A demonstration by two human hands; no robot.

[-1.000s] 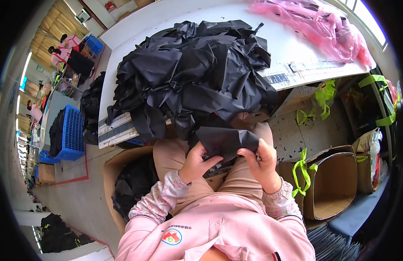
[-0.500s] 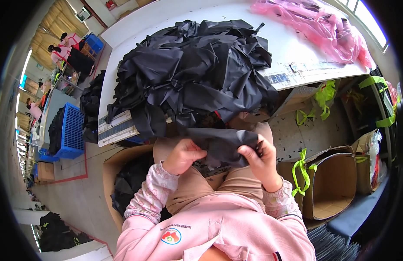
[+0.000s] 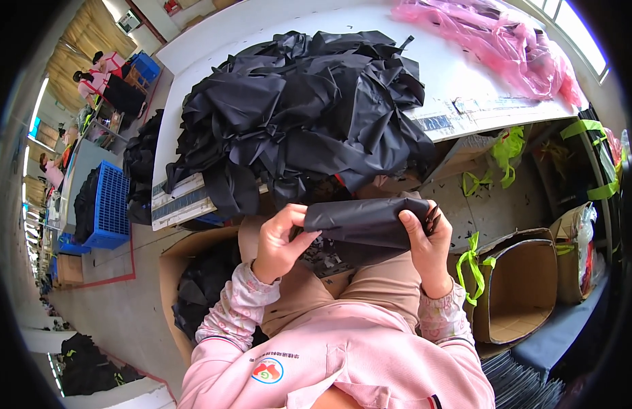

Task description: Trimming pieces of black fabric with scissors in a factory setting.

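Black, smooth, sheet-like material fills the middle of this downward view of a seated person's lap. A single folded black piece (image 3: 363, 228) stretches sideways between two bare hands, above the thighs in beige trousers (image 3: 387, 283) and just in front of a table edge. The left hand (image 3: 278, 245) pinches its left end, with thumb and fingers bent around the edge. The right hand (image 3: 430, 247) grips the right end, its thumb laid flat on the near face and its fingers behind. Beyond, a large crumpled heap of similar black pieces (image 3: 302, 116) covers much of a white table (image 3: 489, 85), some hanging over the near edge. A pink plastic bag (image 3: 493, 48) lies at the table's far right. Left of the lap, a cardboard box (image 3: 168, 273) holds more black material (image 3: 207, 293). To the right stands an open cardboard carton (image 3: 523, 290) with a bright green tie (image 3: 474, 273) beside it. Farther left sits a blue crate (image 3: 113, 208).
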